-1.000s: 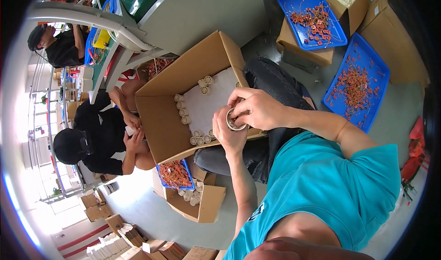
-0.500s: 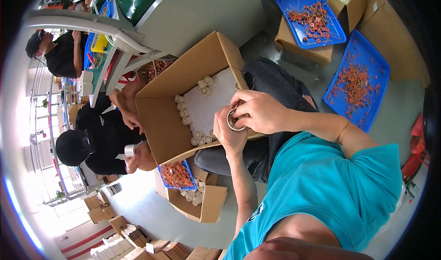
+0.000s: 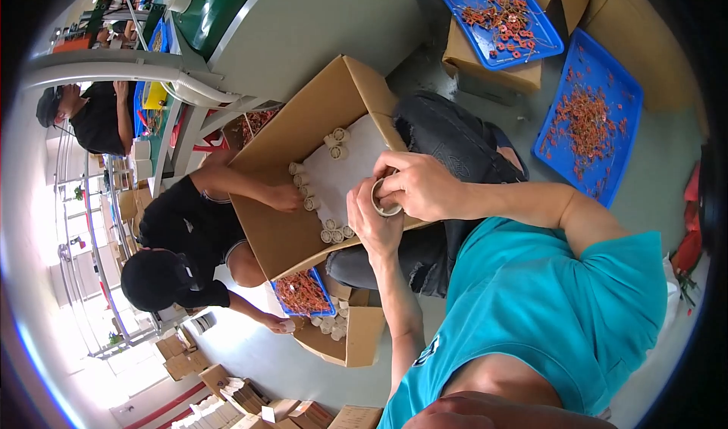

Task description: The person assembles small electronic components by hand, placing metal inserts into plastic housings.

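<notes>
My left hand (image 3: 371, 223) is wrapped round a white, cup-shaped round part (image 3: 389, 212) with its mouth facing up. Into that mouth reach the bent fingers of my right hand (image 3: 426, 187), pressed together; what they grip inside is hidden. Both hands are above the near edge of a large open cardboard box (image 3: 262, 236). On a pale sheet (image 3: 327, 156) in the box stand similar white cylindrical parts (image 3: 339, 151), several along its far side and several more at its lower edge (image 3: 334, 232).
A co-worker's hand (image 3: 286, 198) reaches into the box; the other holds a small white piece (image 3: 287, 325) beside a smaller box (image 3: 365, 335) of white parts. Blue trays (image 3: 547, 147) of red wired pieces lie to the right and below the box. A grey-legged workbench (image 3: 189, 137) stands upper left.
The co-worker has leaned forward and put one hand into the box, the other dropping toward the smaller box. My hands stay on the white part, my right fingers slightly shifted in its mouth.
</notes>
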Tool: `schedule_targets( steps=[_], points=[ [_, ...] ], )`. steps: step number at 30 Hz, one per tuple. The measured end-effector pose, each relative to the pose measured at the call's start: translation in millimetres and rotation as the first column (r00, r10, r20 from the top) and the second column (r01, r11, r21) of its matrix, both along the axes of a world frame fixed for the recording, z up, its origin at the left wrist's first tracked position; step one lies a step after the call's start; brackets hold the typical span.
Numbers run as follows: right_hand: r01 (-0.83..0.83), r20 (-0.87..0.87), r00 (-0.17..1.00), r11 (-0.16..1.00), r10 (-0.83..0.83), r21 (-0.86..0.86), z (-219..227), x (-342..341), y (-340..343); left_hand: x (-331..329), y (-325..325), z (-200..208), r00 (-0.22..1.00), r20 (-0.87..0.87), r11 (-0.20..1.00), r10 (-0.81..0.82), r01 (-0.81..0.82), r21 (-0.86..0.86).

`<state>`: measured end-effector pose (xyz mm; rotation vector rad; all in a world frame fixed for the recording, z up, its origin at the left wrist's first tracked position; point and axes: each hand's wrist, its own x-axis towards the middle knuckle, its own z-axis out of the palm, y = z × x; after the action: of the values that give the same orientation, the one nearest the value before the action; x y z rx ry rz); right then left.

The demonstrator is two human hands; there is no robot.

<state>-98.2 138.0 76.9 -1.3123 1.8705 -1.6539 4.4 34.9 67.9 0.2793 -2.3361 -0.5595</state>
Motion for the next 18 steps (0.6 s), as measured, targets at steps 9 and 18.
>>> schedule_targets(
  steps=[9, 18],
  points=[
    [-0.002, 0.209, 0.978, 0.999, 0.012, -0.047, -7.4, -3.9, 2.5, -5.1, 3.6, -3.9, 0.999, 0.046, 0.999, -0.013, 0.014, -0.029],
    [-0.159, 0.183, 0.973, 0.984, 0.142, 0.082, -6.0, -31.7, -7.4, -14.2, -3.4, -11.0, 0.991, 0.110, 0.971, 0.079, -0.101, 0.214]
  ],
)
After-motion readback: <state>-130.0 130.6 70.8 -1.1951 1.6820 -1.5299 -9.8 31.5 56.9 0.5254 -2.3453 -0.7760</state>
